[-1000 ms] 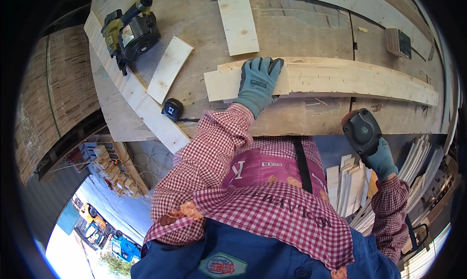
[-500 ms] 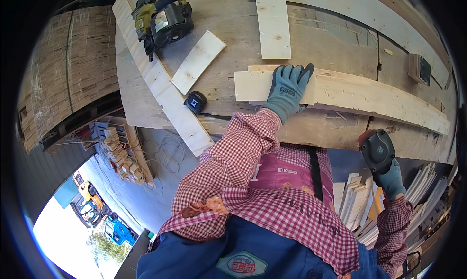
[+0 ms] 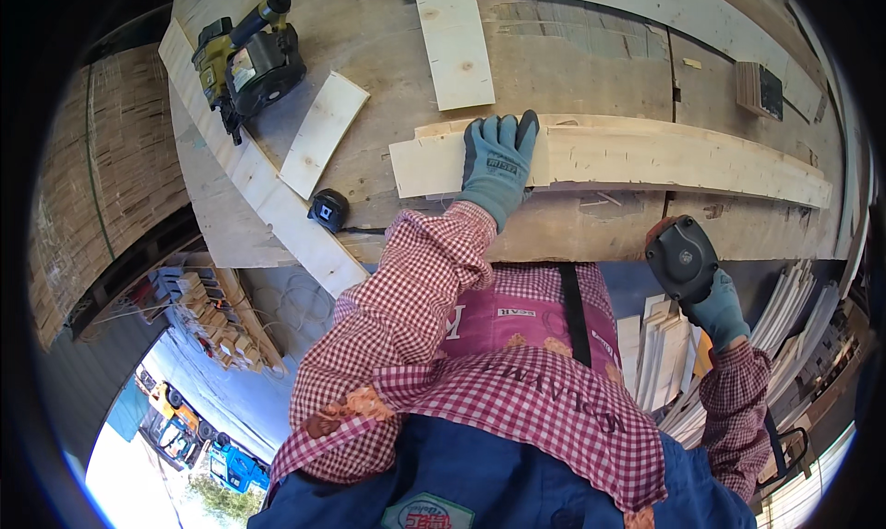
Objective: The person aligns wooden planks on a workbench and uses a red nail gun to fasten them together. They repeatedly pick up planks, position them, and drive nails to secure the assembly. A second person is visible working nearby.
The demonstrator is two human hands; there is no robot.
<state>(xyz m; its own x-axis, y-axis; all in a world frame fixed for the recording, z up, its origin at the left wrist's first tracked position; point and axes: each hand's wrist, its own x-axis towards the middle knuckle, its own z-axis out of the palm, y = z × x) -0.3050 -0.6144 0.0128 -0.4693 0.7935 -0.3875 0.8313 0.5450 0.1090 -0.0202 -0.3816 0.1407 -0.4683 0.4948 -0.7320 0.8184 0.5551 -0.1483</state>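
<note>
My left hand, in a grey-blue glove, lies flat with fingers spread on a long pale wooden plank that runs across the plywood workbench. My right hand, also gloved, grips a dark round-bodied power tool just off the bench's near edge, below the plank's right half. Both sleeves are red-and-white checked.
A yellow-and-black nail gun lies at the bench's left end. Two short boards and a small wood block rest on the bench. A black tape measure sits near the edge. Stacked white slats stand at lower right.
The view has shifted, so the bench and nail gun sit further right and lower. My left hand stays on the plank. My right hand keeps the tool near the bench edge.
</note>
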